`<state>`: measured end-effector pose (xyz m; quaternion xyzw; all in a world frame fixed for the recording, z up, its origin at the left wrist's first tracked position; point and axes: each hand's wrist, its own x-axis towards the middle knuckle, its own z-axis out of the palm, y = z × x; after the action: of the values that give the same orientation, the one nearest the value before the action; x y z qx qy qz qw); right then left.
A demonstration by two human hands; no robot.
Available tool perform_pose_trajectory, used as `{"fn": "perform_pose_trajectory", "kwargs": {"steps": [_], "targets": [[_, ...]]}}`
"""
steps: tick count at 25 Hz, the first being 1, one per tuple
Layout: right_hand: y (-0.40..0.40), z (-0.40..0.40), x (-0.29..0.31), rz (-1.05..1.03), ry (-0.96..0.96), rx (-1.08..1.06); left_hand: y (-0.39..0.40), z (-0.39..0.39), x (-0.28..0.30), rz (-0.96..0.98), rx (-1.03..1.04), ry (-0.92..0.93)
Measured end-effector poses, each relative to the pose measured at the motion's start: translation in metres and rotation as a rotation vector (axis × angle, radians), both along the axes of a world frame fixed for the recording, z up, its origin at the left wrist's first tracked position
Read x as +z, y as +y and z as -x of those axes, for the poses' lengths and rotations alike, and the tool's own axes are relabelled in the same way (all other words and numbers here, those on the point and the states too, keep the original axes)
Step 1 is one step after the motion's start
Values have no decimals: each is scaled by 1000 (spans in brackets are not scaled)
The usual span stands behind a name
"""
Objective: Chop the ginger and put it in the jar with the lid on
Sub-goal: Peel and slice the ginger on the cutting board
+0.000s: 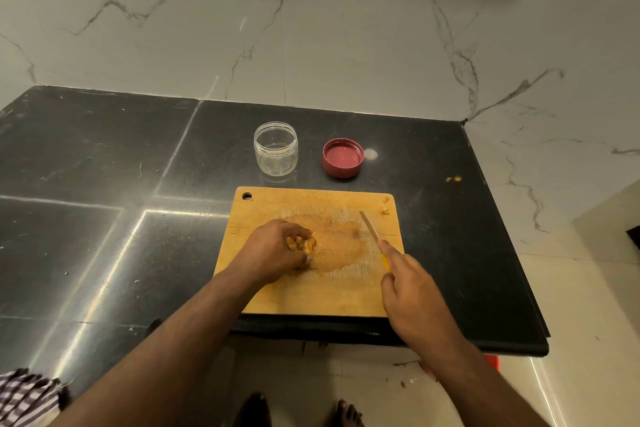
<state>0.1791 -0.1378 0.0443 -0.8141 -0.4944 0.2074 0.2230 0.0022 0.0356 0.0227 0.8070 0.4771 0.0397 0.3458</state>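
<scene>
Ginger (304,243) lies in a small heap on the wooden cutting board (311,295), gathered under the left hand (273,253), whose fingers curl round the pieces and pinch them together. The chopping looks done or nearly so, and the step in hand seems to be collecting the bits. The right hand (412,291) grips the knife (370,226), forefinger laid along its back, blade lifted off the heap. Next, the pieces need carrying to the open jar (276,148) beyond the board; the red lid (343,158) waits beside it.
</scene>
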Motion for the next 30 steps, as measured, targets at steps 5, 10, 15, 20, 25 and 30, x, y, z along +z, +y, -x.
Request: {"fn": "perform_pose_trajectory", "kwargs": {"steps": [5, 10, 15, 20, 25, 30], "targets": [[-5, 6, -6, 30, 147, 73, -1, 2, -2, -7, 14, -22], [-3, 10, -7, -15, 233, 49, -3, 1, -6, -3, 23, -48], [-3, 15, -8, -3, 283, 34, -6, 1, -8, -15, 74, -99], [-4, 22, -6, -4, 271, 78, -7, -2, -11, -14, 59, -95], [-1, 32, -7, 21, 268, 95, -4, -1, -11, -9, 79, -99], [2, 37, -6, 35, 312, 74, -4, -1, -12, 11, 145, -90]]}}
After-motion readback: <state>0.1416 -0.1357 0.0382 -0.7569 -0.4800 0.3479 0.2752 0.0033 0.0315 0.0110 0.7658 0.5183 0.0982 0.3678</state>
